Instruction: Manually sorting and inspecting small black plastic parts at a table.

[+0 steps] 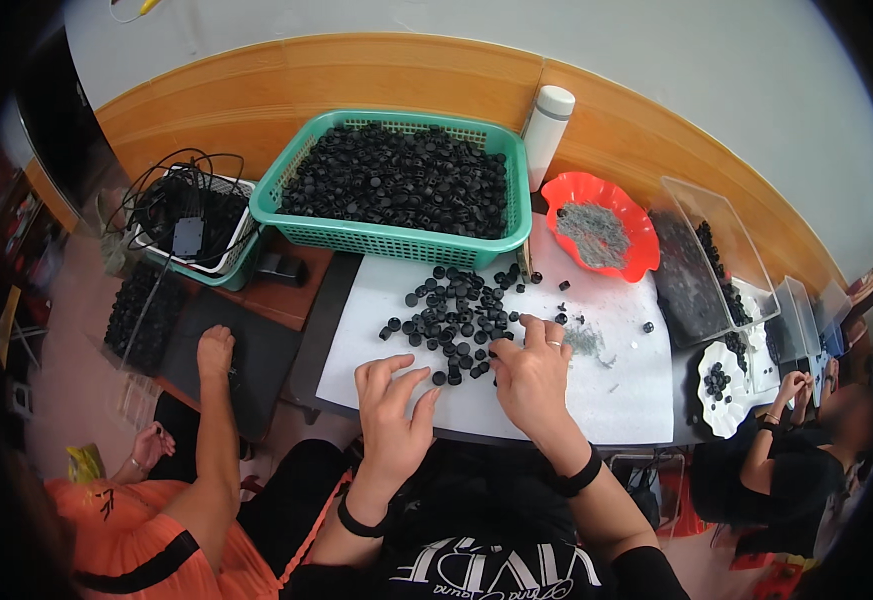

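Note:
A loose pile of small round black plastic caps (447,315) lies on a white sheet (607,400) in front of me. My left hand (392,415) is at the pile's near left edge, fingers bent and apart, with nothing visible between them. Over the near right edge of the pile, my right hand (537,380) has its index finger and thumb drawn close together. Whatever they pinch is hidden by the fingers. Grey-green fibrous scraps (587,342) and a few stray caps lie to the right of that hand.
Behind the pile stands a green basket (387,238) full of black caps. A red scalloped bowl (642,265) of grey scraps, a white bottle (549,135) and a clear bin (727,270) are farther right. Co-workers sit left, in an orange top (157,530), and right.

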`<state>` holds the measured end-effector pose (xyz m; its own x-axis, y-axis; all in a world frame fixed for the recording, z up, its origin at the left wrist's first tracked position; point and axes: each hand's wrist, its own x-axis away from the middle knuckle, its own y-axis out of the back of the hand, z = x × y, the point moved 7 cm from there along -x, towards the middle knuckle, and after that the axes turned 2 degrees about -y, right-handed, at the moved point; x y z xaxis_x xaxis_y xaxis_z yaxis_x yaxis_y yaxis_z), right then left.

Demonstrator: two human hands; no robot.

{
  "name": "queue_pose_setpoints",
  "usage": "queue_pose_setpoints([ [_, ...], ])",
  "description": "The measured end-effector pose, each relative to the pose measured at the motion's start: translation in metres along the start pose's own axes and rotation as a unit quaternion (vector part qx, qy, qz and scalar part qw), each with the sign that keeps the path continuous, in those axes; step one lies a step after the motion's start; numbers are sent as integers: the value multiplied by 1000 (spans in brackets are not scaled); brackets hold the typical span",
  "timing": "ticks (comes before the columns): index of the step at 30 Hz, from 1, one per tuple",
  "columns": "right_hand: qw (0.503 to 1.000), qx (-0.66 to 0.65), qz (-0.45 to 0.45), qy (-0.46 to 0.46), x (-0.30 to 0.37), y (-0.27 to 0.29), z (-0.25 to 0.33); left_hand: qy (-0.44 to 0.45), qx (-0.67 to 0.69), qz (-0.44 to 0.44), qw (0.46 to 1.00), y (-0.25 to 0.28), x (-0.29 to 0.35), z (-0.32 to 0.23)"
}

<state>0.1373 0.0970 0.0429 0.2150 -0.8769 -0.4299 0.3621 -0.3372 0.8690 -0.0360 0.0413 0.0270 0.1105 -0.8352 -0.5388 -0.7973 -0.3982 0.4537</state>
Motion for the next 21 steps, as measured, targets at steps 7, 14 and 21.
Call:
queue_pose_setpoints([
  [7,995,-56,-48,61,14,26,12,13,32,-71,997,16,11,-5],
  [14,996,-30,-39,74,77,25,-9,-22,-3,-60,998,0,10,-12],
  [21,977,-135,-129,-107,57,84,-114,-12,-31,-54,998,14,10,-5],
])
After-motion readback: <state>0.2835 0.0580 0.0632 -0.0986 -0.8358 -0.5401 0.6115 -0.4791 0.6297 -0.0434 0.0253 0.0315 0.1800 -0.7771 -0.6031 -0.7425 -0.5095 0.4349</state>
